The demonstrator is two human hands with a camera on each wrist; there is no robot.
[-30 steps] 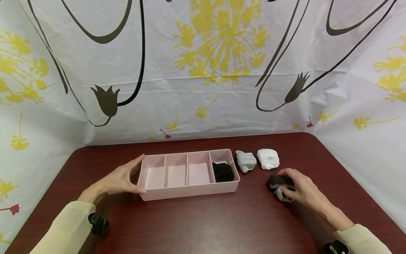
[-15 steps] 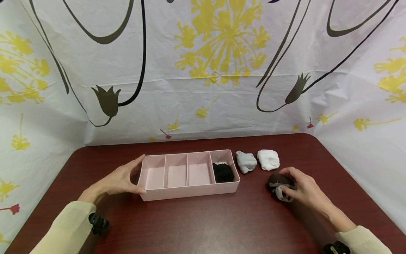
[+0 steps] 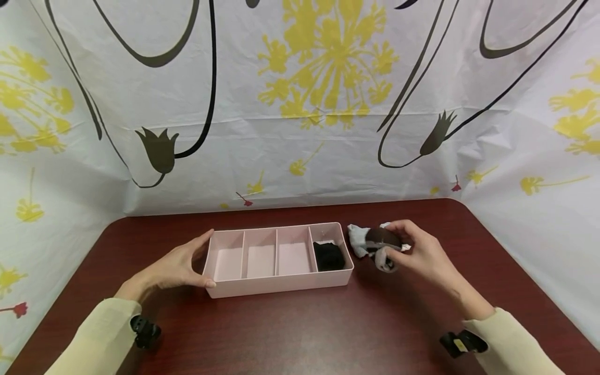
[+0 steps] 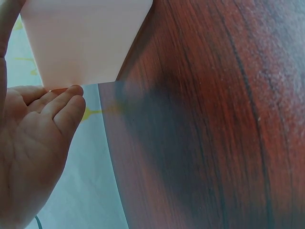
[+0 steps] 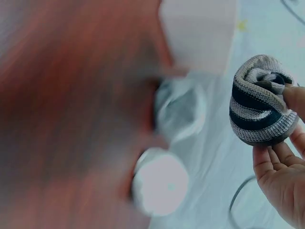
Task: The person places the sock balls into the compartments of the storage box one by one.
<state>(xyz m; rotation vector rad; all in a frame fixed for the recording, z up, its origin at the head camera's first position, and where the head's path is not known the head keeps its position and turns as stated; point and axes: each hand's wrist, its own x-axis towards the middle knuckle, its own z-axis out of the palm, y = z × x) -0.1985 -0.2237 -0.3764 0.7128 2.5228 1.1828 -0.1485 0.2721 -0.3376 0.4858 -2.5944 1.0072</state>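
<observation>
My left hand (image 3: 166, 268) holds the left end of a pink divided box (image 3: 281, 286), thumb at the front corner and fingers at the back corner. In the left wrist view, its fingertips (image 4: 74, 93) meet the edge of the box's end wall (image 4: 86, 43). Pinched in my right hand (image 3: 424, 255) is a rolled-up sock (image 5: 259, 114), dark with grey stripes, raised above the table to the right of the box. A rolled black sock (image 3: 329, 257) lies in the box's rightmost compartment; the other compartments hold nothing.
Beside the box's right end lie a rolled light-grey sock (image 3: 357, 240) and a rolled white sock (image 5: 162, 183), the white one mostly hidden behind the right hand and striped sock in the head view. A patterned white sheet (image 3: 300, 172) hangs behind the dark red table (image 3: 300, 333).
My right hand has lifted the striped sock off the table and moved it left and away from me, over the grey and white socks. The left hand and box have stayed put.
</observation>
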